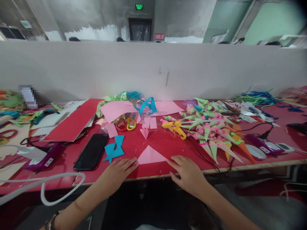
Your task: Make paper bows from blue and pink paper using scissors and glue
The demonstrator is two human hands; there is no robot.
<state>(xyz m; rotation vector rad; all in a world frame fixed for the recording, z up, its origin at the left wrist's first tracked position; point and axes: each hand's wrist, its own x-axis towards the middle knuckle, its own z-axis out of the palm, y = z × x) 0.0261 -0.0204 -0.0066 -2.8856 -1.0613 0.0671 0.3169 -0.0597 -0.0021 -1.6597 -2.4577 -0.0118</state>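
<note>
A pink paper triangle lies on the red table in front of me, its point facing away and a crease down its middle. The fingertips of my left hand rest at its left corner, fingers stretched out. At the right corner are the fingers of my right hand, spread and not gripping. Just beyond the triangle lies a small folded pink paper piece. Blue paper cutouts sit to the left of the triangle, past my left hand.
A black phone lies left. A yellow glue gun rests by a heap of paper cones at right. Scissors lie under pink sheets. Purple power strips stand on both sides. A white partition closes the back.
</note>
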